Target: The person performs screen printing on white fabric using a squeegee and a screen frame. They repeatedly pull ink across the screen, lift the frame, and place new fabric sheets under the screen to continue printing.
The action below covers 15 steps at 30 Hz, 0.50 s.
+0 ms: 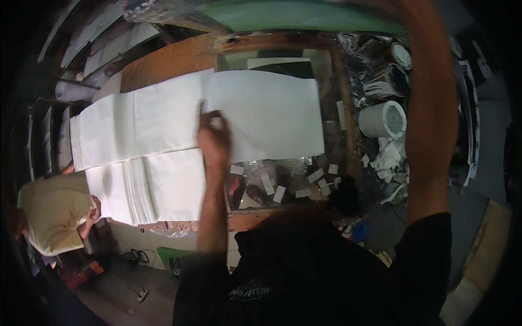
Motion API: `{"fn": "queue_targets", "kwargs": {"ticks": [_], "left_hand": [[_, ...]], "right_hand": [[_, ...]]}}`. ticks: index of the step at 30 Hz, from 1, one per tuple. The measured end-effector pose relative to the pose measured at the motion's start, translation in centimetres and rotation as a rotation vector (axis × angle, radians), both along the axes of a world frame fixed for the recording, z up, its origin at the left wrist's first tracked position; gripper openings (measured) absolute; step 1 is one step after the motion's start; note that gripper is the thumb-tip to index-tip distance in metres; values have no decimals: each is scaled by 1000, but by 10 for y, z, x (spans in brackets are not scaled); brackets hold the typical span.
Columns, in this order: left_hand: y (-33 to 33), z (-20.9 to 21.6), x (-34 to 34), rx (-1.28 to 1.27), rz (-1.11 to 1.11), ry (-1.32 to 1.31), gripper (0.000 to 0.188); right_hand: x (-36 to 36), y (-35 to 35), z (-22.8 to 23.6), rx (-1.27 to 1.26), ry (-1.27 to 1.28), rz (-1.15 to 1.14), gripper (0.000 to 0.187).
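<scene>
My left hand [215, 136] is over the left part of a flat white sheet [266, 117], with one finger stretched out and the others bent and apart. It is slightly blurred, and no held thing shows in it. The sheet, cloth or paper I cannot tell, lies partly over a glass panel [250, 198] set in a wooden table. Left of my hand, white sheets overlap in two rows, a far row [163, 114] and a near row [174, 185]. My right arm [432, 119] reaches up past the top edge, so its hand is out of view beside a raised green panel [304, 16].
Small white slips [280, 194] lie on the glass. Right of it stand paint-stained cans [389, 81], a white tub [380, 119] and crumpled white paper [389, 157]. At the left another person's hand [95, 209] holds a cream-coloured piece [57, 212]. Racks [49, 130] stand behind.
</scene>
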State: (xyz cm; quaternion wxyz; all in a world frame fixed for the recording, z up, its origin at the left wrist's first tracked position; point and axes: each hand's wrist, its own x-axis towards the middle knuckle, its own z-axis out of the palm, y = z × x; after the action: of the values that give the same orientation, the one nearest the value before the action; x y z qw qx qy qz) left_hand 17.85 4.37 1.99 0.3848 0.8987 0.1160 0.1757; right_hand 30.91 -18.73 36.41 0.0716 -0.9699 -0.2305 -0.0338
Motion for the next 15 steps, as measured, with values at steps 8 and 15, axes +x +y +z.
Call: {"fn": "queue_targets", "kwargs": {"ticks": [8, 15], "left_hand": [[270, 76, -12, 998, 405, -75, 27], [-60, -38, -50, -148, -359, -21, 26]], "right_hand": [[13, -5, 0, 155, -65, 53, 69], [13, 1, -4, 152, -97, 22, 73]]}}
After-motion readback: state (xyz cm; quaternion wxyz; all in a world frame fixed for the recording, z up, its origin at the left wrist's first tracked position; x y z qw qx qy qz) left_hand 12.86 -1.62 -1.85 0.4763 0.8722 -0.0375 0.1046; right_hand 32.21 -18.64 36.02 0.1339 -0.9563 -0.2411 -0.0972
